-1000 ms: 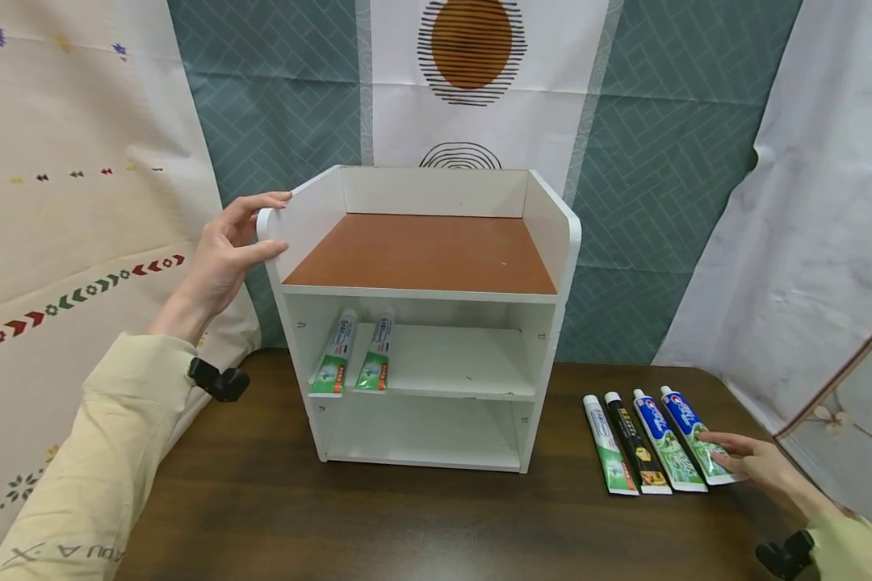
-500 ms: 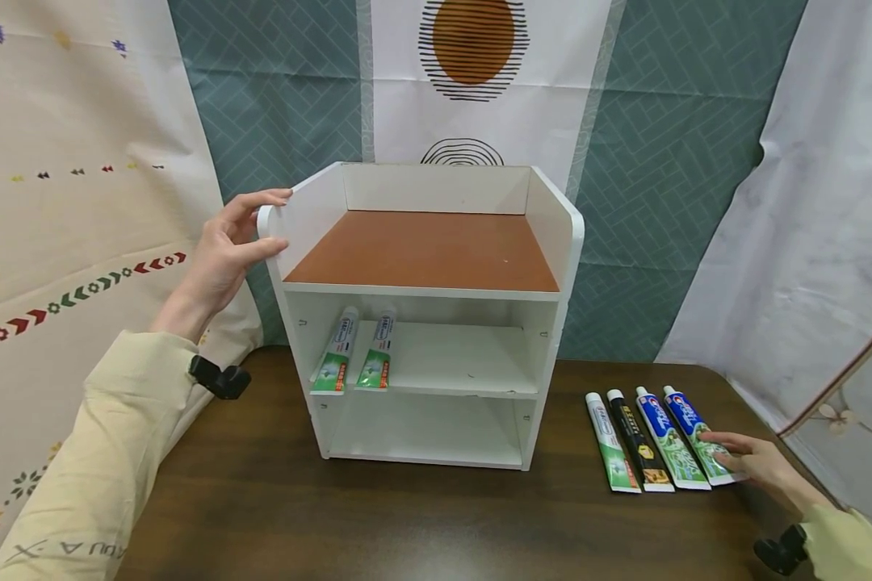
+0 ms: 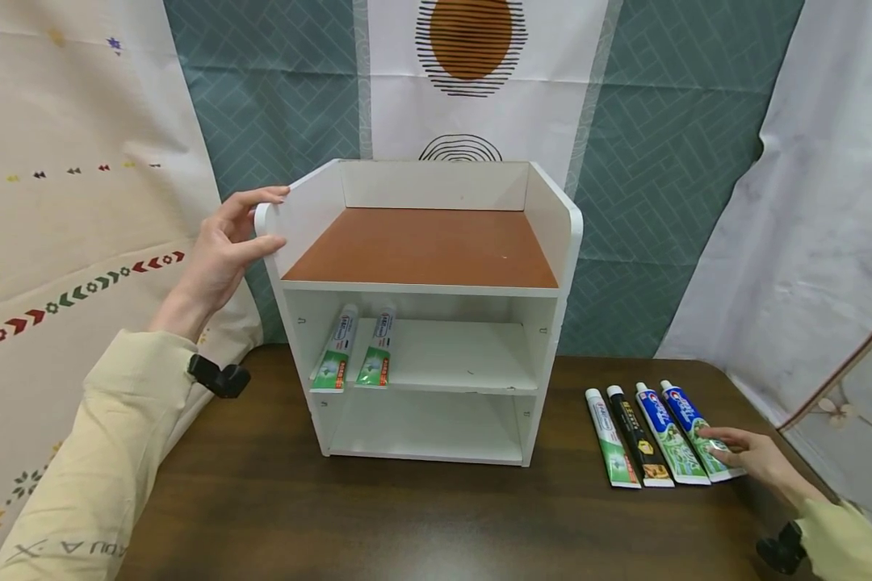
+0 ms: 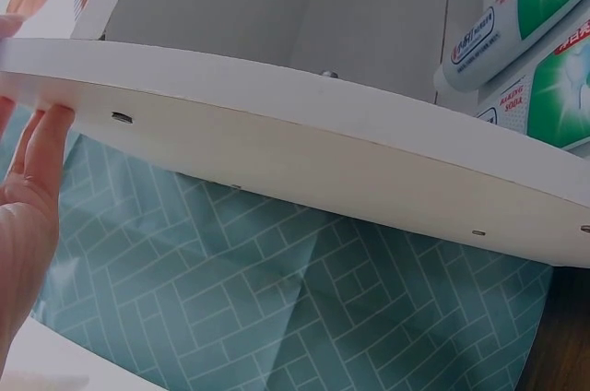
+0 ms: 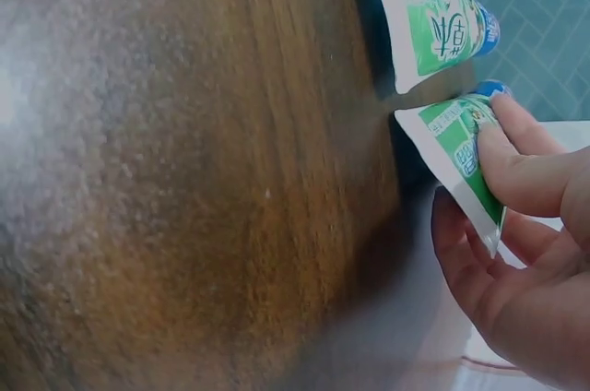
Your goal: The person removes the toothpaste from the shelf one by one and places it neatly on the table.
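The left hand (image 3: 218,257) grips the upper left side edge of a white shelf unit (image 3: 419,288), thumb in front; the left wrist view shows its fingers (image 4: 46,147) against the side panel (image 4: 304,156). At the far right, the right hand (image 3: 763,461) is on the rightmost blue-and-green tube (image 3: 686,415). In the right wrist view that hand (image 5: 525,253) has its thumb over the tube (image 5: 454,147) and fingers curled around its side. Beside it lie another blue-and-green tube (image 3: 670,440), a black tube (image 3: 641,444) and a green-and-white tube (image 3: 612,444).
Two green-and-white tubes (image 3: 334,355) (image 3: 378,353) lie on the middle shelf's left part, their ends at its front edge. The unit stands on a dark wooden table (image 3: 334,516). Patterned cloths (image 3: 668,161) hang behind and at both sides.
The view has shifted slightly. The rightmost tube's lower end has moved a little to the right, away from its neighbour, with the right hand on it. The left hand keeps its grip on the unit.
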### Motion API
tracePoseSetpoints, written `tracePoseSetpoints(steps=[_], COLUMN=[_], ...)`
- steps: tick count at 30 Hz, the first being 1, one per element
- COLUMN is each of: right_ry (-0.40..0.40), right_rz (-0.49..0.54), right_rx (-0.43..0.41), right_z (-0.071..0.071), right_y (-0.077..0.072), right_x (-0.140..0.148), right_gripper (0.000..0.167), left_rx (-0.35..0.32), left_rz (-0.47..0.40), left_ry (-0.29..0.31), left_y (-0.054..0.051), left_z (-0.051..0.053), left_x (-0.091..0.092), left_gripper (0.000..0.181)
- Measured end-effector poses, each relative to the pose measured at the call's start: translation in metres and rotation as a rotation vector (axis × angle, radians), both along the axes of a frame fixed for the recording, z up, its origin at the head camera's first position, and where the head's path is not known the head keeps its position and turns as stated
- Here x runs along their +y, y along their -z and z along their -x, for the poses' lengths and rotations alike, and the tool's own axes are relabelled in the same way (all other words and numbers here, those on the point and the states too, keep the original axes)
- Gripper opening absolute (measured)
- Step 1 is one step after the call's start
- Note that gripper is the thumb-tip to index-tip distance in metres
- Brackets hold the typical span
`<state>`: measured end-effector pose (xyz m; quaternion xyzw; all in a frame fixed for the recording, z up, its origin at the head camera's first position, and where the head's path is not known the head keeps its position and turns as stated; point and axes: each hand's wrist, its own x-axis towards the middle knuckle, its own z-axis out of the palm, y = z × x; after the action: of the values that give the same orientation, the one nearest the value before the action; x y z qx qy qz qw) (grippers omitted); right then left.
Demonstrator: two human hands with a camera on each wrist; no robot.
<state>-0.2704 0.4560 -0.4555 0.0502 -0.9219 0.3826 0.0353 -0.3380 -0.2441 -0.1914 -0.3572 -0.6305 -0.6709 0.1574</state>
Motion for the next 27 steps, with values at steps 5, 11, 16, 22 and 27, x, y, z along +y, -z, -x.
tracePoseSetpoints(steps=[5, 11, 16, 22, 27], right_ry=[-0.028, -0.033, 0.009, 0.081, 0.069], right_rz=[0.046, 0.040, -0.001, -0.044, -0.020], right_rx=[0.024, -0.002, -0.022, -0.118, -0.070], right_z=[-0.0004, 0.0009, 0.0014, 0.0016, -0.0001], right_y=[0.0012, 0.0011, 0.0023, 0.0017, 0.0024], right_x=[-0.0018, -0.0009, 0.0012, 0.0029, 0.0013], right_gripper=[0.035, 0.038, 0.038, 0.043, 0.038], left_rx=[0.001, 0.009, 0.013, 0.022, 0.026], left_rz=[-0.003, -0.005, -0.003, 0.004, 0.010], left_ry=[0.010, -0.001, 0.006, 0.023, 0.022], left_y=[-0.0009, -0.0015, 0.0000, 0.0007, 0.0003], left_z=[-0.0001, -0.0006, -0.0002, 0.0005, 0.0006], left_x=[-0.0003, -0.0002, -0.0006, -0.0006, -0.0003], left_gripper=[0.043, 0.042, 0.042, 0.042, 0.042])
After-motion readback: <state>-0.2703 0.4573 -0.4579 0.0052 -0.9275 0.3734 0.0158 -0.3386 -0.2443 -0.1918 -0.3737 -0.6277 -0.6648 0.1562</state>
